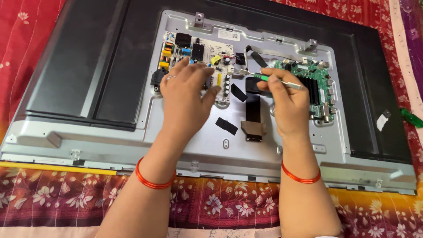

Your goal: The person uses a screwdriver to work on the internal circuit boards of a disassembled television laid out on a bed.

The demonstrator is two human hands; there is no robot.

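Left hand (pixel 187 94) flat, fingers released, on white circuit board (pixel 198 57); right hand (pixel 284 103) fingers grasping green-handled screwdriver (pixel 264 78).

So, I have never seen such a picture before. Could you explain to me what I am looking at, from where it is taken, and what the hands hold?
The picture comes from a camera worn on a person's head, looking down at their own two bare hands. A flat television lies face down on flowered cloth, its back cover off, so the metal plate and two circuit boards show. The left hand rests on the white circuit board. The right hand has its grip on a thin tool with a green handle, its tip pointing towards that board. The green circuit board lies behind the right hand. Another green tool lies at the right edge.
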